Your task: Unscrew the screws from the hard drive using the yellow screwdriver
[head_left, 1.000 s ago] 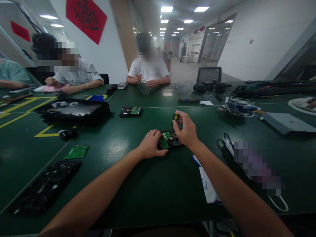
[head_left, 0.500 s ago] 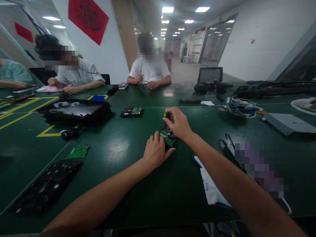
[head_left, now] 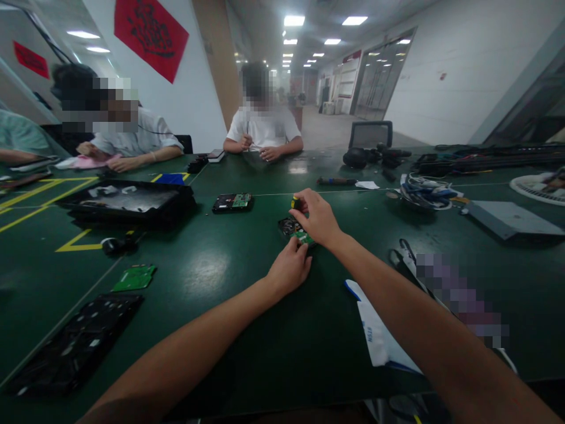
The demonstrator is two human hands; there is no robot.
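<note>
In front of me a hard drive (head_left: pixel 288 225) lies on the green table, its underside up with a green circuit board (head_left: pixel 304 237) showing. My left hand (head_left: pixel 289 266) grips its near end, fingertips at the board and thumb along the side. My right hand (head_left: pixel 316 217) is closed in a pinch around the short yellow-and-black handle of a screwdriver (head_left: pixel 295 203), held upright over the drive. The screwdriver's shaft and tip cannot be made out. Part of the drive is hidden by both hands.
Another hard drive (head_left: pixel 232 202) lies farther off, left of centre. On the left are a black tray (head_left: pixel 128 200), a loose green circuit board (head_left: pixel 135 277) and a black plastic panel (head_left: pixel 75 341). A white packet (head_left: pixel 375 333) lies under my right forearm. Two co-workers (head_left: pixel 263 126) sit across the table.
My left hand has shifted from lying over the drive to gripping its near end, uncovering more of the drive. My right hand still holds the screwdriver over it. The view has shifted slightly.
</note>
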